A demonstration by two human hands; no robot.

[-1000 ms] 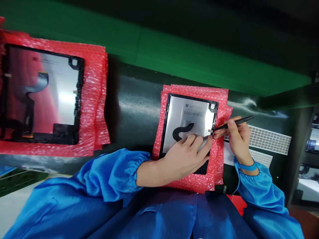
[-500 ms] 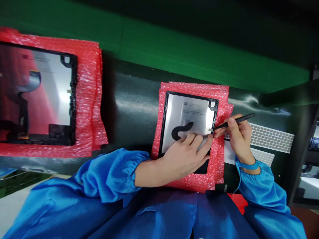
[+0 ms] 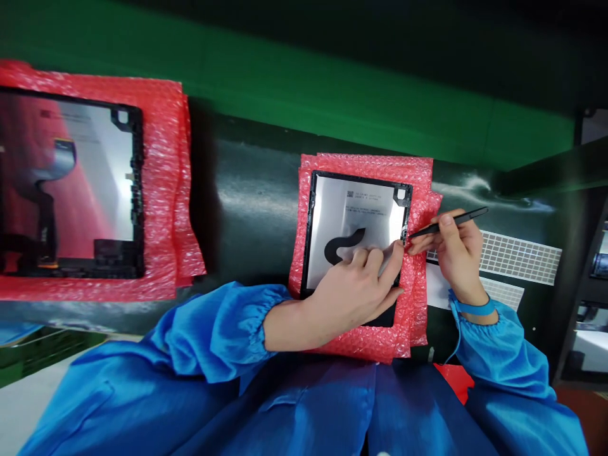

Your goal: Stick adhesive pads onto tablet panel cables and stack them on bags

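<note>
A tablet screen assembly [image 3: 332, 202] with a silver back and black frame lies on pink bubble wrap bags [image 3: 420, 253]. A black flex cable [image 3: 342, 242] curls across its back. My left hand [image 3: 356, 291] rests over the lower part of the assembly, its index fingertip pressing the right frame edge. The other fingers are bent, with nothing seen in them. In my right hand [image 3: 453, 250] are black tweezers [image 3: 458, 220], held like a pen. Their tip points at the same right edge, close to my left fingertip. Whether the tip grips anything is too small to tell.
At the left, a second screen assembly [image 3: 95, 209] lies on more pink bubble wrap [image 3: 164, 190]. Sheets of small grid labels [image 3: 522, 256] lie right of my right hand. A dark upright post [image 3: 570, 253] stands at the bench's right side.
My left index fingertip has moved up along the right edge, onto the spot where a small light tab showed. The tweezers' tip has shifted slightly up and stays beside the edge.
</note>
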